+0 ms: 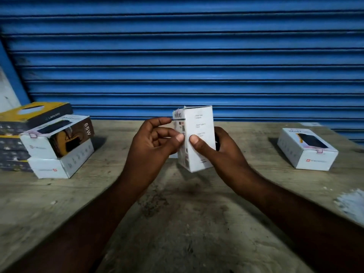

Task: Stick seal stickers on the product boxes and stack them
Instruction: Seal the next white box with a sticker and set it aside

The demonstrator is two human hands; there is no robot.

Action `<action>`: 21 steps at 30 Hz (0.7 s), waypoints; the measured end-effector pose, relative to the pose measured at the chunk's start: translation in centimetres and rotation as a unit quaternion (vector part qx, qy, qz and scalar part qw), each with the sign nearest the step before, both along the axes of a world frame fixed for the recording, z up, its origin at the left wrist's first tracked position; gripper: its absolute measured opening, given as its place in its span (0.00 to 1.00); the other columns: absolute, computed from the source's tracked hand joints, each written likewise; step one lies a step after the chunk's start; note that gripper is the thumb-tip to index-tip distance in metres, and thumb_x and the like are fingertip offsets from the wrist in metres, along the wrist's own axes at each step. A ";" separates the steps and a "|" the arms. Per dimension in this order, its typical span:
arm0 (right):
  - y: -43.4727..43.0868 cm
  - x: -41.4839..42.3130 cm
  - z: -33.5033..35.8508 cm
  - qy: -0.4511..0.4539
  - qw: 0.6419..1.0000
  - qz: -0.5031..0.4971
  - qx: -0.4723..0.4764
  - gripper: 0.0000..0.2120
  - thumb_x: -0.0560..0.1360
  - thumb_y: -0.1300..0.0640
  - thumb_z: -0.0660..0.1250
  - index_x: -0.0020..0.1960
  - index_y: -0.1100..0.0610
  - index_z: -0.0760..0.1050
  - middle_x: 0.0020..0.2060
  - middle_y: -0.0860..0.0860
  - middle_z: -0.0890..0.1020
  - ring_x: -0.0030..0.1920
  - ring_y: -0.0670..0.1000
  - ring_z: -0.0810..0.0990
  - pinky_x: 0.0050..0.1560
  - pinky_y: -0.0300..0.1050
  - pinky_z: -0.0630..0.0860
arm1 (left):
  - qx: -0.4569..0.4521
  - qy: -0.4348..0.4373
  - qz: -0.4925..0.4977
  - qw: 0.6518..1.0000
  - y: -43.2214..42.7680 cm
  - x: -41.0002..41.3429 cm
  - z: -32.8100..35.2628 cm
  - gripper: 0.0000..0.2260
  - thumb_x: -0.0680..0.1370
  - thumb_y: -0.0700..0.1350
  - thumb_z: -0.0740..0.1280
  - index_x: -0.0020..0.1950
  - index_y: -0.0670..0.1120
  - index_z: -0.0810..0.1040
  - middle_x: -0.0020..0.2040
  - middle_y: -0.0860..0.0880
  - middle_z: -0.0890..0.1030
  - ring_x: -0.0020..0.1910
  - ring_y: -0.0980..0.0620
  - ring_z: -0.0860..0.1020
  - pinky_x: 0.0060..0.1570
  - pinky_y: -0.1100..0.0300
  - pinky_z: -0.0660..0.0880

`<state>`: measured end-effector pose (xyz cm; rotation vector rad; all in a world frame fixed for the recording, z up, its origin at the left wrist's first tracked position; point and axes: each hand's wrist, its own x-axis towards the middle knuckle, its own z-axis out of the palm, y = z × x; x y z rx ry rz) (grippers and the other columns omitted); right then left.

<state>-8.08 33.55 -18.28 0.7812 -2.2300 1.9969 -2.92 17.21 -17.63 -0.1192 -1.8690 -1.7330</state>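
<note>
Left hand: curled narrow, thumb tip pressing the near-left edge of the held box, forefinger up by its top-left corner.
Right hand: wraps the held box from its right, thumb on the front face, fingers hidden behind.
Held box: upright, lifted off the desk.
Seal sticker: pale blurred strip at the held box's top-left corner; I cannot tell whether it lies fully flat.
Stack: 2 white boxes well left of the held box, the upper one skewed on the lower.
Lone box: well right of the held box, flat on the desk.
Risk 1: the sticker may crease or sit crooked if the thumb rubs across it unevenly.
Risk 2: squeezing from both sides could dent the thin card.
Risk 3: adding the held box to the skewed stack could tip it.
</note>
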 end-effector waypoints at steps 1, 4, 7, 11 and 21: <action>0.0 -0.1 0.0 -0.017 0.999 0.034 -0.007 0.28 0.70 0.37 0.72 0.63 0.51 0.75 0.57 0.46 0.84 0.56 0.45 0.82 0.59 0.47 0.78 | -0.005 -0.003 0.011 1.000 -0.2 -0.1 0.0 0.24 0.69 0.45 0.77 0.64 0.46 0.74 0.50 0.51 0.83 0.45 0.54 0.82 0.48 0.59 0.81; 0.3 0.1 0.4 -0.051 0.986 0.152 -0.042 0.19 0.76 0.47 0.66 0.65 0.53 0.76 0.59 0.51 0.83 0.60 0.53 0.82 0.63 0.53 0.77 | -0.001 -0.042 -0.005 0.999 -0.8 -0.1 0.1 0.32 0.67 0.50 0.79 0.69 0.49 0.72 0.62 0.51 0.81 0.57 0.55 0.82 0.55 0.55 0.81; 0.8 0.3 0.6 -0.059 0.975 0.205 -0.056 0.18 0.79 0.49 0.61 0.66 0.54 0.75 0.60 0.53 0.83 0.61 0.54 0.82 0.63 0.52 0.77 | 0.033 -0.084 -0.103 0.991 -0.4 0.4 0.2 0.24 0.72 0.49 0.76 0.66 0.48 0.76 0.60 0.50 0.84 0.58 0.50 0.83 0.58 0.47 0.80; 1.0 -0.5 0.4 -0.035 0.978 0.199 -0.053 0.20 0.78 0.51 0.61 0.67 0.56 0.74 0.61 0.54 0.82 0.62 0.56 0.81 0.63 0.55 0.76 | 0.049 -0.100 -0.131 0.985 -0.1 0.5 0.0 0.22 0.72 0.49 0.74 0.65 0.48 0.76 0.59 0.48 0.84 0.57 0.48 0.83 0.55 0.47 0.80; 1.1 -1.8 -0.3 0.195 0.981 -0.008 0.019 0.31 0.70 0.59 0.69 0.71 0.55 0.65 0.63 0.52 0.74 0.63 0.45 0.75 0.59 0.38 0.74 | -0.122 -0.022 0.023 0.992 -0.6 -0.2 -0.5 0.35 0.68 0.41 0.80 0.71 0.51 0.69 0.62 0.54 0.80 0.58 0.57 0.81 0.52 0.60 0.80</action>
